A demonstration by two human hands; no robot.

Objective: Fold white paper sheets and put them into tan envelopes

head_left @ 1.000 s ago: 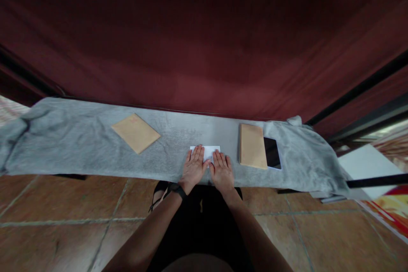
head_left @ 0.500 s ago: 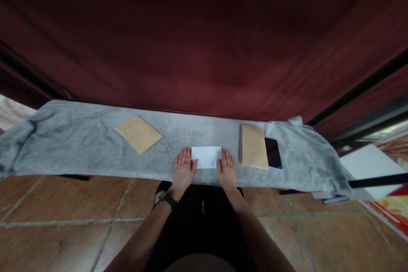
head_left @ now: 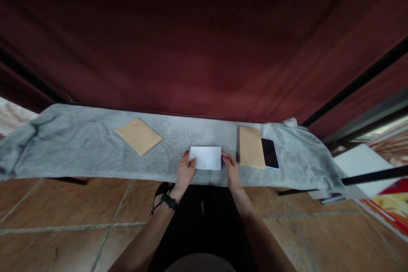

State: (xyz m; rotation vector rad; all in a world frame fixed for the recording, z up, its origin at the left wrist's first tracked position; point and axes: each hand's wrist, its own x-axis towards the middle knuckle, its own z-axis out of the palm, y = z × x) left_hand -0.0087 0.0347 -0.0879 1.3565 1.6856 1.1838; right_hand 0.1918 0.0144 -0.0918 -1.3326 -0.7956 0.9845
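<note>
A white sheet of paper (head_left: 207, 158), apparently folded, is in front of me, slightly raised over the grey cloth. My left hand (head_left: 185, 170) grips its left side, thumb on top and the other fingers mostly under or behind the edge. At the right edge, my right hand (head_left: 232, 171) has its bent fingers against the paper; their tips are partly hidden. Just right of that hand lie brown envelopes (head_left: 251, 146), seemingly stacked, partly covering a dark-screened tablet (head_left: 270, 153). Another brown envelope (head_left: 139, 136) lies turned at an angle to the left.
A grey cloth (head_left: 89, 148) covers the long narrow table. Behind it hangs a dark red curtain (head_left: 204, 59). Black frame bars (head_left: 376, 175) stand at the right, near a white board (head_left: 363, 163). Brown floor tiles (head_left: 76, 208) show below.
Both hands went from lying flat beside the paper to curling round its side edges. The paper's near side has lifted a little. The view shifted slightly.
</note>
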